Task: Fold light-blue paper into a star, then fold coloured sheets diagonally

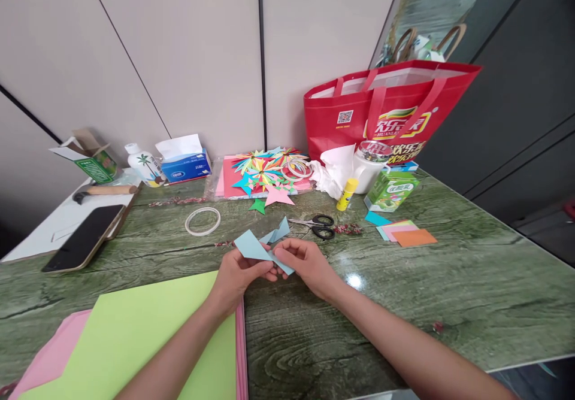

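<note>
Both my hands meet over the green wood-grain table [449, 280], pinching a folded light blue paper piece [251, 245]. My left hand [238, 274] grips its lower left part, fingers curled under it. My right hand [305, 259] pinches the paper's right end. Another folded light blue piece [279, 231] lies just behind the hands. Black-handled scissors [320, 225] rest on the table beyond my right hand.
A lime green sheet [135, 334] over pink sheets [54, 352] lies near left. A tape ring [203, 220], phone [85, 238], paper stars [269, 175], glue stick [347, 194], coloured paper squares [406, 232], juice carton [390, 189], jar [371, 163], tissue box [185, 163] and red bag [386, 109] stand behind.
</note>
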Motion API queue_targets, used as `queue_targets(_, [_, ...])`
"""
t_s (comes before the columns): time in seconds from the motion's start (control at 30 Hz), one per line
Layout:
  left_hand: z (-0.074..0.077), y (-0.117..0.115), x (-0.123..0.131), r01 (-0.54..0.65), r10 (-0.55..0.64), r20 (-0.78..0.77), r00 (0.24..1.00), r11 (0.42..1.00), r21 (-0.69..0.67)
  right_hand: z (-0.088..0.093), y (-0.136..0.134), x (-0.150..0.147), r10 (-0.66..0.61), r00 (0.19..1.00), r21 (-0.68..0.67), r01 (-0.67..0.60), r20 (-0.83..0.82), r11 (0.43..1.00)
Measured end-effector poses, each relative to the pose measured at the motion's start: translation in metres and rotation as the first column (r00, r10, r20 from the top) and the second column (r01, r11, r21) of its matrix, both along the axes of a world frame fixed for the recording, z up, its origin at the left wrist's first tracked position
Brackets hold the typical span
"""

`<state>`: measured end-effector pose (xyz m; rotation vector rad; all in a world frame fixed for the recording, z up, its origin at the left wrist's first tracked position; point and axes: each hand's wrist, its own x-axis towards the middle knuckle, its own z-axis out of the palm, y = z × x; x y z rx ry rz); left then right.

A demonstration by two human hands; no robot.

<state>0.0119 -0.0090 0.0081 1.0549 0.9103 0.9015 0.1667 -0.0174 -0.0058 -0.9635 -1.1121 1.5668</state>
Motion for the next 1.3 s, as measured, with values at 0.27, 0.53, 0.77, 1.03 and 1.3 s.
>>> queue_targets(0.27, [0.001,0.003,-0.001,-0.156,0.16,-0.095,0.982,0.986,0.05,-0.003,-0.001,-0.001,0.0,1.0,0.153,-0.002,0.014,0.988])
queue_targets(0.53, [-0.002,0.002,0.0,-0.108,0.113,-0.108,0.988,0.993,0.052,-0.004,-0.003,-0.005,-0.108,0.993,0.047,0.106,0.053,0.993])
queue_targets(0.77, [-0.002,0.001,0.001,-0.107,0.116,-0.157,0.981,0.992,0.064,-0.003,-0.007,-0.006,-0.036,0.999,0.151,0.034,0.011,0.988])
queue_targets(1.03, [-0.001,0.005,-0.006,-0.151,0.175,-0.204,0.963,0.98,0.127,-0.009,-0.003,0.003,-0.105,0.938,0.394,-0.036,0.329,0.918])
queue_targets(1.3, [0.003,0.001,0.0,-0.063,0.062,-0.114,0.991,0.998,-0.002,-0.011,-0.001,0.005,-0.214,0.901,0.518,-0.013,0.376,0.855])
